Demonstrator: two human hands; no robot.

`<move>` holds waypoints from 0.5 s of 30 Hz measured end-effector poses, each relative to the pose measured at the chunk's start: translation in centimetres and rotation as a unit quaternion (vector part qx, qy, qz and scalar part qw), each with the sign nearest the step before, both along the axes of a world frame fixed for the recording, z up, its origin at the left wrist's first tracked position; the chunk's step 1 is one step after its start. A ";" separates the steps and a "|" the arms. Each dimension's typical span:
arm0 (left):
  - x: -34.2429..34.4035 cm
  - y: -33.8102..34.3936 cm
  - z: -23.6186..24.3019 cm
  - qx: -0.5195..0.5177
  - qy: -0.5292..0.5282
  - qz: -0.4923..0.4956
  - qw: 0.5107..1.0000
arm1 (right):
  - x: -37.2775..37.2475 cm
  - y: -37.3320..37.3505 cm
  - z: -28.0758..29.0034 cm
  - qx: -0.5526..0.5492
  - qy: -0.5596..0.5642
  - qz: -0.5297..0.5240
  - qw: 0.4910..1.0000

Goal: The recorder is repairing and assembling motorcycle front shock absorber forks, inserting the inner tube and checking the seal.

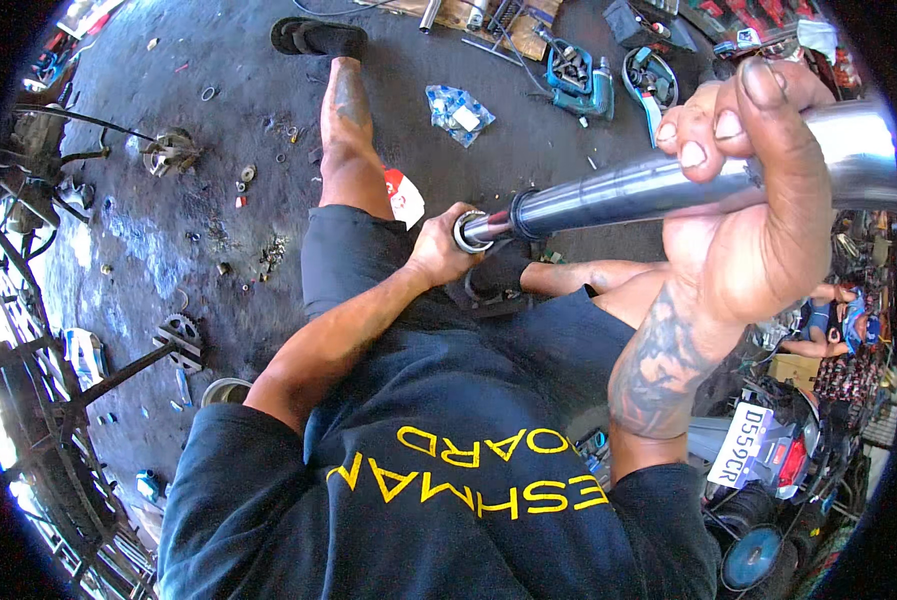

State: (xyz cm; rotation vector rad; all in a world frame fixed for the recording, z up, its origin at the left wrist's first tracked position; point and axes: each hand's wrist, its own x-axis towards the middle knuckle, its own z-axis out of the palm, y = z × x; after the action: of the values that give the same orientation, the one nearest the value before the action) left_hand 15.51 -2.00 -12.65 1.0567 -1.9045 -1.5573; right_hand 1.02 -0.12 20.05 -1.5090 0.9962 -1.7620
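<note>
Shiny silver tube; dark collar, slimmer rod beyond.

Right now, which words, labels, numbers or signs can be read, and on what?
Black cloth T-shirt: large yellow capitals, upside down, partly lost in folds; wording withheld.
White rectangular licence plate: dark letters and digits, legible; not copied out.
Blue-and-white plastic packet: any print too small to read.
Red-and-white scrap, partly hidden: marking too blurred to read.
</note>
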 end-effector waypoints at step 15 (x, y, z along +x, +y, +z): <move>1.0 1.0 0.0 0.007 -0.024 -0.055 0.998 | -0.4 -2.6 0.4 0.051 0.025 0.257 0.965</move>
State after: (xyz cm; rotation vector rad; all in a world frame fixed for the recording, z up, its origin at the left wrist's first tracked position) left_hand 16.55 -1.04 -12.62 1.0184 -2.0170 -1.6204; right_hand 0.67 -2.71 20.46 -1.5757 0.6287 -1.2910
